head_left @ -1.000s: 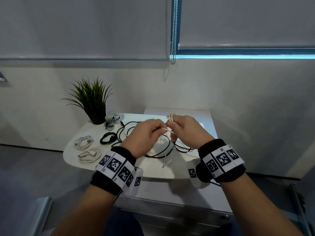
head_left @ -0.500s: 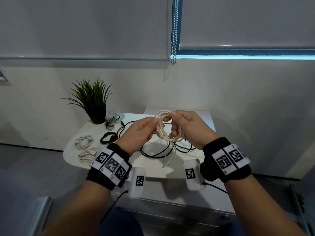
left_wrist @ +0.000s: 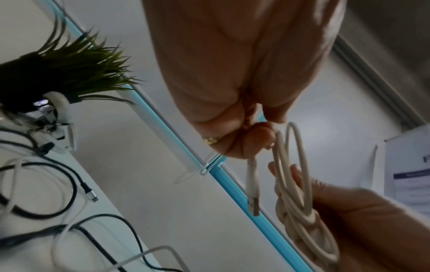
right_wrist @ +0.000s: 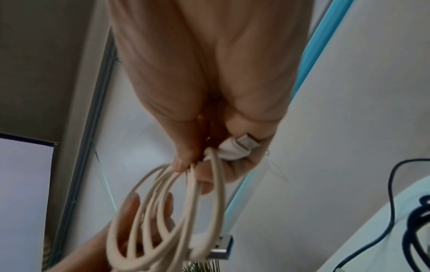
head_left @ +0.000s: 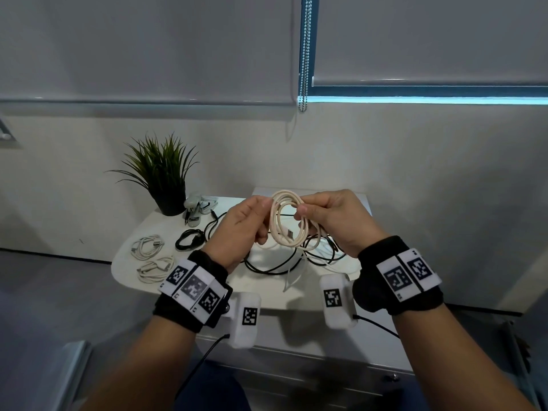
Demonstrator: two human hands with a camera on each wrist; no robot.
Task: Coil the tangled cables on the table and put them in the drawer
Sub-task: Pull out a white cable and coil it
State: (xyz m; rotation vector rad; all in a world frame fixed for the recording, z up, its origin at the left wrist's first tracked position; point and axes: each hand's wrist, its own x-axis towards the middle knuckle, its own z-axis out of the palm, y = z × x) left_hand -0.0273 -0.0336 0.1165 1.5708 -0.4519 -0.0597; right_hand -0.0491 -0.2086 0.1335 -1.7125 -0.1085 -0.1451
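We hold a cream cable coil (head_left: 286,222) in the air above the white table (head_left: 127,262), between both hands. Our left hand (head_left: 237,229) pinches the left side of the coil between thumb and curled fingers (left_wrist: 258,136), and one USB plug (left_wrist: 253,200) hangs free just below that pinch. Our right hand (head_left: 335,221) grips the right side, its fingertips (right_wrist: 184,163) closed on several loops where they gather; a second plug (right_wrist: 242,145) lies tucked against this palm. The loops stand roughly upright between the two grips and sag below them. On the table beneath the hands lies a tangle of black and white cables (head_left: 284,259), still loose. At the left of the table rest two coiled white cables (head_left: 151,256) and, just beside them, a coiled black cable (head_left: 188,241). At the far left corner stand a potted plant (head_left: 166,173) and a stapler (head_left: 195,212).
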